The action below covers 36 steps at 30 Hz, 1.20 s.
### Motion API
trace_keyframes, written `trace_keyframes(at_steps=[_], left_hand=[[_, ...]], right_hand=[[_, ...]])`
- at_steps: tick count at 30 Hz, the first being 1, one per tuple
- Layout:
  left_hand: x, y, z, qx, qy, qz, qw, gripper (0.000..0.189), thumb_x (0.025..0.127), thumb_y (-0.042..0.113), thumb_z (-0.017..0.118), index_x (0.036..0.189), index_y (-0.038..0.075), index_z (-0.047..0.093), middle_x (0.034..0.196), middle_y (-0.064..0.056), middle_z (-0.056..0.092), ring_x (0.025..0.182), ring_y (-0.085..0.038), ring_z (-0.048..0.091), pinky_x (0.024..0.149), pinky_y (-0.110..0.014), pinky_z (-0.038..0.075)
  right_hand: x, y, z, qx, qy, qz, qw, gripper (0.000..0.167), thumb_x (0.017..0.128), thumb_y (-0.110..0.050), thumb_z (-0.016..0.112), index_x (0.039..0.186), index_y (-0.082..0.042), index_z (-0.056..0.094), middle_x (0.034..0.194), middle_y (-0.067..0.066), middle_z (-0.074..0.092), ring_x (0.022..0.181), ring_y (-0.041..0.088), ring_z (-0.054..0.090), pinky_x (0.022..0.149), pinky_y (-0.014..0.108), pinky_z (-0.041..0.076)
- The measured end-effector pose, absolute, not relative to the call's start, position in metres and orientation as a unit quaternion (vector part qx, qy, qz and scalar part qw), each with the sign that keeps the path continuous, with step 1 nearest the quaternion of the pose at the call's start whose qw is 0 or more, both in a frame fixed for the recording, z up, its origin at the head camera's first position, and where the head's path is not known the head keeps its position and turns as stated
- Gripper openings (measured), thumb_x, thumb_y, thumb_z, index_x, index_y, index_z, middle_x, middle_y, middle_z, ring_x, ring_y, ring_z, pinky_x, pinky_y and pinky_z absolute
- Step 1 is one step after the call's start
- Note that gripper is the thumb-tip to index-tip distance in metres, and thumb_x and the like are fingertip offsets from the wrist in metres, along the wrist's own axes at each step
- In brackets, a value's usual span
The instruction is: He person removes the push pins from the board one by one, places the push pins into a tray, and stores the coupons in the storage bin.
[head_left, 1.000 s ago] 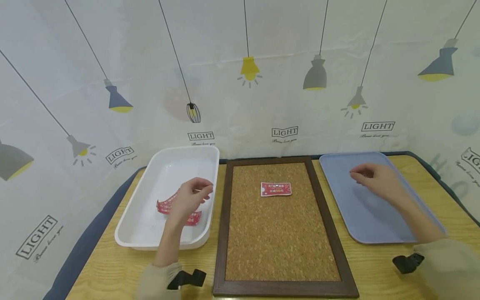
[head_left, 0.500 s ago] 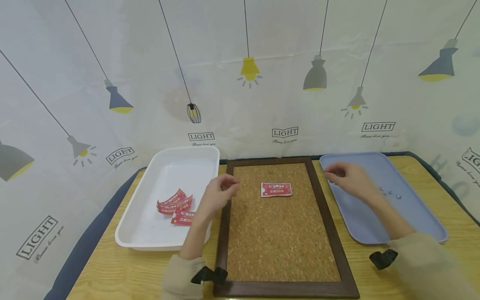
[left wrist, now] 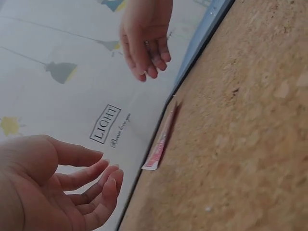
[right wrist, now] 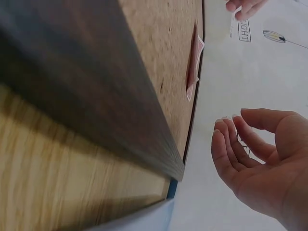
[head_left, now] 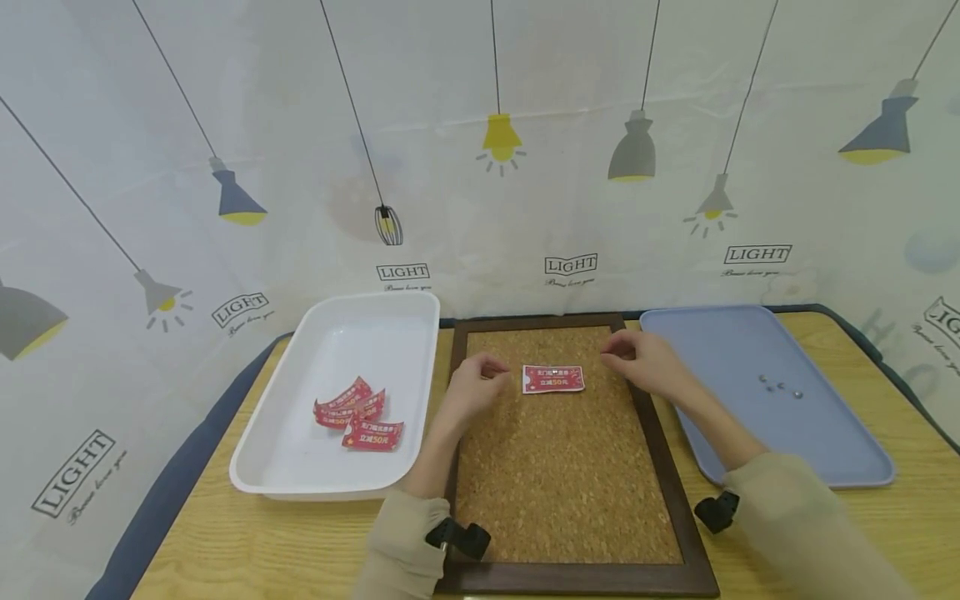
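A red paper coupon (head_left: 553,380) lies on the upper part of a cork board (head_left: 562,483) with a dark wooden frame, a small shiny spot near its top edge. My left hand (head_left: 474,390) hovers over the board just left of the coupon, fingers loosely curled. On the other side, my right hand (head_left: 647,363) is over the board's right frame. In the left wrist view, no object shows between the left hand's (left wrist: 62,185) fingers. The right hand (right wrist: 262,159) in the right wrist view also has relaxed, bent fingers holding nothing visible. Neither hand touches the coupon.
Several more red coupons (head_left: 373,434) lie in a white basin (head_left: 300,467) to the left. At right, a blue tray (head_left: 738,350) bears several tiny metallic pieces (head_left: 797,395). All stand on a wooden table (head_left: 217,542) before a lamp-patterned cloth.
My left hand has moved right from over the white basin to beside the coupon. My right hand has moved left from the blue tray to the board's edge. The coupon stays put.
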<state>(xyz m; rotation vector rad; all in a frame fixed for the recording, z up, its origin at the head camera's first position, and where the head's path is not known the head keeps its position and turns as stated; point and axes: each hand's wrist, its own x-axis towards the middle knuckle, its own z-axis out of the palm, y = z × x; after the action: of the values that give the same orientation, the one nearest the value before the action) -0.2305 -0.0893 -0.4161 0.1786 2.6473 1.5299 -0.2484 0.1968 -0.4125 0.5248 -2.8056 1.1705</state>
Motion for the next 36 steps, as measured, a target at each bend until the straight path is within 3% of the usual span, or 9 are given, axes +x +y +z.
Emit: trace_keyframes(at_steps=[9,14,24,31,36], left_hand=[[-0.247,-0.073,-0.442,0.031,0.863,0.503,0.027,0.015,0.093,0.003,0.061,0.106,-0.003,0.066,0.100,-0.016,0.068,0.090,-0.027,0.065,0.074,-0.034,0.054],[-0.253,-0.067,-0.447,0.025,0.867,0.497,0.000,0.014,0.090,-0.001,0.062,0.102,-0.005,0.068,0.096,-0.017,0.069,0.091,-0.029,0.066,0.078,-0.035,0.055],[-0.259,-0.058,-0.447,0.003,0.856,0.515,0.037,0.018,0.092,0.002,0.064,0.108,-0.004,0.070,0.091,-0.010,0.067,0.068,-0.013,0.058,0.059,-0.023,0.048],[-0.262,-0.055,-0.447,-0.007,0.867,0.497,0.043,0.015,0.093,0.004,0.067,0.105,-0.003,0.071,0.092,-0.010,0.067,0.076,-0.014,0.058,0.063,-0.023,0.047],[-0.263,-0.053,-0.448,-0.002,0.866,0.498,0.034,0.012,0.093,0.003,0.066,0.102,-0.004,0.071,0.089,-0.009,0.067,0.071,-0.013,0.057,0.059,-0.022,0.046]], right_hand=[[-0.259,0.171,-0.422,0.182,-0.901,0.394,-0.013,0.020,0.098,-0.012,0.064,0.108,0.004,0.069,0.102,0.016,0.071,0.094,0.031,0.067,0.083,0.047,0.054],[-0.264,0.159,-0.427,0.179,-0.908,0.380,-0.018,0.017,0.096,-0.011,0.065,0.105,0.003,0.070,0.098,0.014,0.072,0.091,0.028,0.067,0.079,0.044,0.053],[-0.274,0.144,-0.432,0.167,-0.915,0.364,-0.042,0.015,0.092,-0.005,0.064,0.099,0.005,0.071,0.091,0.013,0.070,0.083,0.022,0.063,0.066,0.031,0.049],[-0.279,0.137,-0.431,0.156,-0.927,0.339,-0.045,0.014,0.090,-0.005,0.066,0.097,0.003,0.073,0.090,0.011,0.072,0.083,0.021,0.063,0.072,0.033,0.049],[-0.280,0.132,-0.431,0.145,-0.936,0.317,-0.039,0.012,0.088,-0.008,0.068,0.094,0.000,0.074,0.089,0.009,0.074,0.084,0.022,0.064,0.076,0.038,0.048]])
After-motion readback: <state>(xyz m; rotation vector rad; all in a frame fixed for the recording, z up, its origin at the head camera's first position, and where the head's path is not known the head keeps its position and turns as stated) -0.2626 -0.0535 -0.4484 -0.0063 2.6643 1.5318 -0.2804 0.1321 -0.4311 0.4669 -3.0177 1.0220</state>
